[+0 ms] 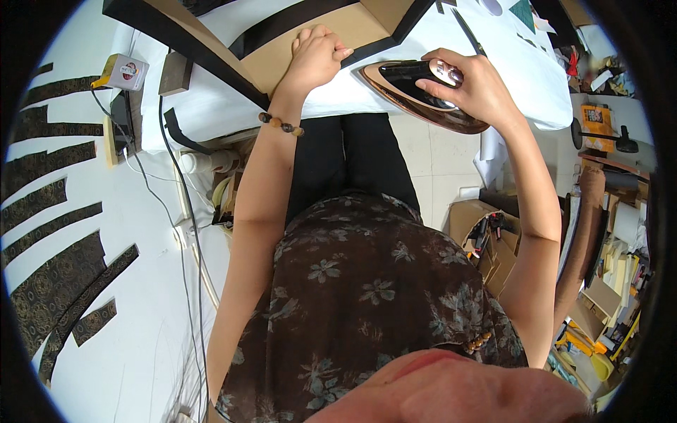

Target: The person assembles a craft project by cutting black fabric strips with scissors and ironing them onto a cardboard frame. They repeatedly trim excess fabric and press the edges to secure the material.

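My right hand (474, 81) is wrapped round the handle of a black and copper-coloured iron (412, 92). The iron is at the near edge of a white-covered table (522, 106), its pointed tip toward the left. My left hand (319, 55) rests with curled fingers on the tan panel (271, 70) of a large black-edged frame or box (190, 49). Whatever those fingers may hold is hidden beneath them. The near black edge of the frame passes just right of the left hand, between it and the iron.
Dark patterned fabric pieces (60, 282) lie on a white surface at left. A dark block (175, 73) and a yellow and white tape measure (127, 72) stand near the frame. Black cords (185, 183) hang at left. A cardboard box (462, 218) is below at right.
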Demonstrator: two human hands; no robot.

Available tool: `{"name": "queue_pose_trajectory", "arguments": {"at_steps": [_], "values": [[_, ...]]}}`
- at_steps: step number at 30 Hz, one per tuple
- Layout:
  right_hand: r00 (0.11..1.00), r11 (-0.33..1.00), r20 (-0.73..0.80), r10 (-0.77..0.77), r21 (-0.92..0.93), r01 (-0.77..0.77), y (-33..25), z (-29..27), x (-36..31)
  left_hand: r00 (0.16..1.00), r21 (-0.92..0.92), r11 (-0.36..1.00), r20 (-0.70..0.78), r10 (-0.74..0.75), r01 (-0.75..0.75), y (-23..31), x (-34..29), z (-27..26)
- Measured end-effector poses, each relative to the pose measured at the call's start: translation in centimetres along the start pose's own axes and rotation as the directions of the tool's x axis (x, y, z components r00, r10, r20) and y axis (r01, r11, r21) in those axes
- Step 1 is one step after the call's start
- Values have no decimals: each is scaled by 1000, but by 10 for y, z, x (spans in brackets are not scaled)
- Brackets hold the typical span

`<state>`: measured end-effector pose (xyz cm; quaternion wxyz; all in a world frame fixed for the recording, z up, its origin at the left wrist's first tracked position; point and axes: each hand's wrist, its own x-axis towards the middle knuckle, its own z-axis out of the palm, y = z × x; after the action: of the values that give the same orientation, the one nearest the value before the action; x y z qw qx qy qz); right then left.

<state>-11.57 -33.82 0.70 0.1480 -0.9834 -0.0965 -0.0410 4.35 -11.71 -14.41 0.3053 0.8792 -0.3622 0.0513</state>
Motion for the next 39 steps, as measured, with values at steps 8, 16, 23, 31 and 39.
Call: {"name": "queue_pose_trajectory", "arguments": {"at_steps": [8,16,23,31,39], "values": [[996,994,-12,-93,-58,92,8,10,27,995,46,996,-50,83,-81,-2,0,5],[974,970,-15,-227,-89,225,10,11,50,991,91,994,-113,78,-68,1,-3,9],[992,993,70,-106,-51,109,1,-17,15,991,-387,921,-103,-84,38,-4,0,-3],[997,996,66,45,69,-49,-1,-12,-34,989,-284,951,-116,95,-125,-13,-5,2],[999,996,43,10,89,-14,-4,-3,-48,992,-54,992,45,119,-117,11,2,-23]]}}
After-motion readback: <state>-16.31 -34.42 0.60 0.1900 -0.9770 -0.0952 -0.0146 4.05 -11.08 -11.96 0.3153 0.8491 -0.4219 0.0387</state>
